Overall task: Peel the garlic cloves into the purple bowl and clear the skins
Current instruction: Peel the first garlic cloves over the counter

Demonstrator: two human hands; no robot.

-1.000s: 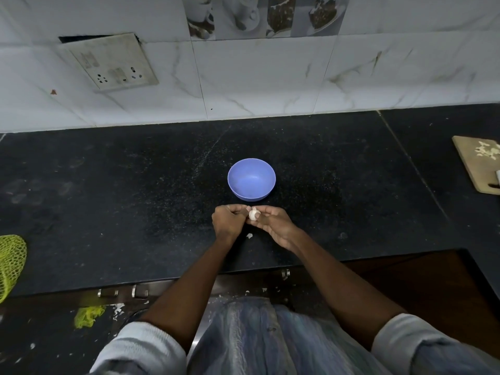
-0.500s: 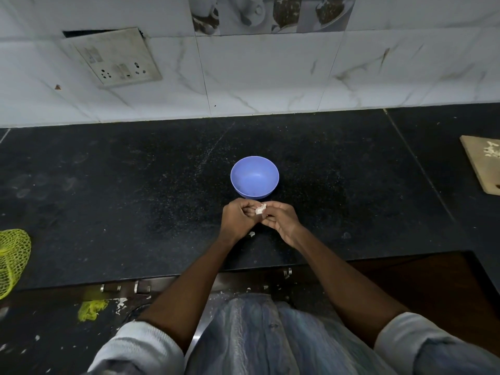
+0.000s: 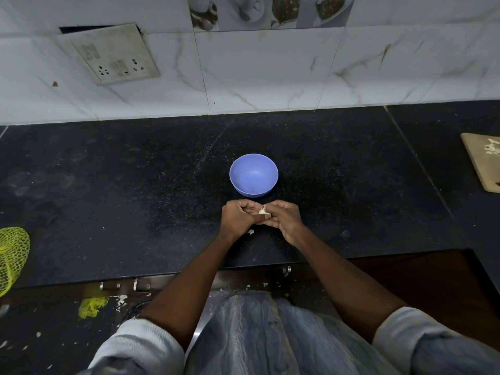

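The purple bowl (image 3: 253, 175) stands on the black counter (image 3: 135, 190) and looks bare inside. Just in front of it my left hand (image 3: 238, 219) and my right hand (image 3: 284, 217) meet, fingers curled, both pinching a small white garlic clove (image 3: 263, 211) between them. Most of the clove is hidden by my fingers. A scrap of white skin (image 3: 251, 231) lies on the counter below my hands.
A wooden cutting board (image 3: 484, 163) with white bits lies at the right edge. A yellow-green mesh bag (image 3: 12, 253) sits at the left edge. White skin flakes and a yellow scrap (image 3: 92, 307) lie on the floor below the counter's front edge.
My hands stay together by the bowl. The clove has turned between my fingers and shows less white than a second ago.
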